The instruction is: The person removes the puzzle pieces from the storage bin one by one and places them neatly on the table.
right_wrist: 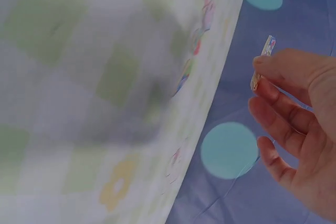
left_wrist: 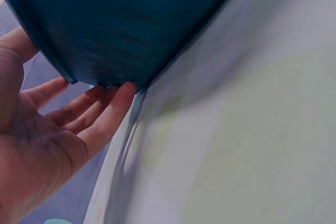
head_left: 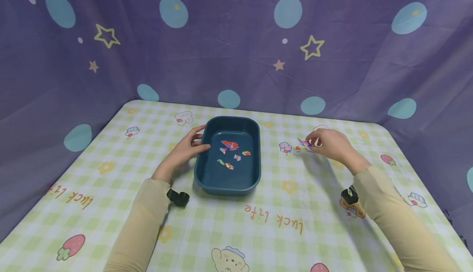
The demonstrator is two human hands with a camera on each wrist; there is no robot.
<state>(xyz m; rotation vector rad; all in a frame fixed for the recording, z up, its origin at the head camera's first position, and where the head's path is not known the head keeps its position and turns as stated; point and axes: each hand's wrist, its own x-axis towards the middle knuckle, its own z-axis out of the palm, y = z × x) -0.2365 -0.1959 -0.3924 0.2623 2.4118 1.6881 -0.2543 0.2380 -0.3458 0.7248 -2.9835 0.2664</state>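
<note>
A dark blue rectangular tray [head_left: 227,190] stands on the table, with several small flat colourful pieces lying on its floor. One red piece [head_left: 230,145] among them is larger. My left hand [head_left: 186,146] holds the tray's left side, thumb over the rim and fingertips against the outer wall [left_wrist: 105,24]. To the right of the tray, my right hand [head_left: 330,144] pinches a thin, bright-patterned flat piece [right_wrist: 269,44] between thumb and index finger, raised above the cloth. Below that hand lie other small colourful pieces [right_wrist: 182,77] on the table.
A green-and-white checked cloth [head_left: 207,231] with printed cartoons and lettering covers the table. Behind it hangs a purple curtain [head_left: 229,58] with stars and blue ovals. Dark wrist-camera mounts [head_left: 178,198] sit at both sleeves.
</note>
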